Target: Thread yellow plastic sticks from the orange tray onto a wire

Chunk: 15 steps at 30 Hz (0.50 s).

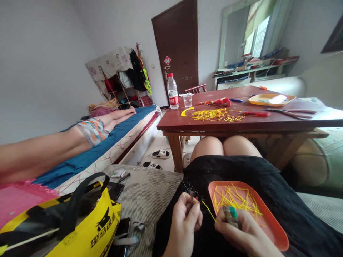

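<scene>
While one person lies on the bed (112, 142) at nine o'clock, one table (241, 123) at twelve carries one bottle (173, 92) and one cup (187, 100). One orange tray (270, 221) sits on the lap. Left hand (184, 217) pinches a thread (209, 210); right hand (241, 232) grips one lighter (230, 215).
</scene>
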Motion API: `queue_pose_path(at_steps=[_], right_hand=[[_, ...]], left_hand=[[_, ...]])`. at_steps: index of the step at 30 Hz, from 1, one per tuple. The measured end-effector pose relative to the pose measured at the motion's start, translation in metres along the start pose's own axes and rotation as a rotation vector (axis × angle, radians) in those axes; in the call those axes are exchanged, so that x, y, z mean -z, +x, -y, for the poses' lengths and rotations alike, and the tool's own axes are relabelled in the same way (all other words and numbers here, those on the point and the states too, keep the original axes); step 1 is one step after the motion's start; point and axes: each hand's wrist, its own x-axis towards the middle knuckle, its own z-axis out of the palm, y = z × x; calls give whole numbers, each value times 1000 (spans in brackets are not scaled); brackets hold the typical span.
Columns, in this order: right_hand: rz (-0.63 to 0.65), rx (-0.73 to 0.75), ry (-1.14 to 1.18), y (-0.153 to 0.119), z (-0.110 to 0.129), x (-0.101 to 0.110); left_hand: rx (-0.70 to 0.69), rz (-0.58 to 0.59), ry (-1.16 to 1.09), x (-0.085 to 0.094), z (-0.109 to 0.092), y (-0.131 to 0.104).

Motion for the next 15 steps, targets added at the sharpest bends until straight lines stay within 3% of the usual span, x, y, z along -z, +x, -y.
queue_pose_path(at_steps=[6,11,15], right_hand=[[76,-9,37,4,0,2],[60,-9,22,2,0,2],[21,9,56,0,1,0]], left_hand=[[-180,-55,309,1,3,-4],[-174,-36,327,2,6,-4],[-162,-89,350,1,2,-4]])
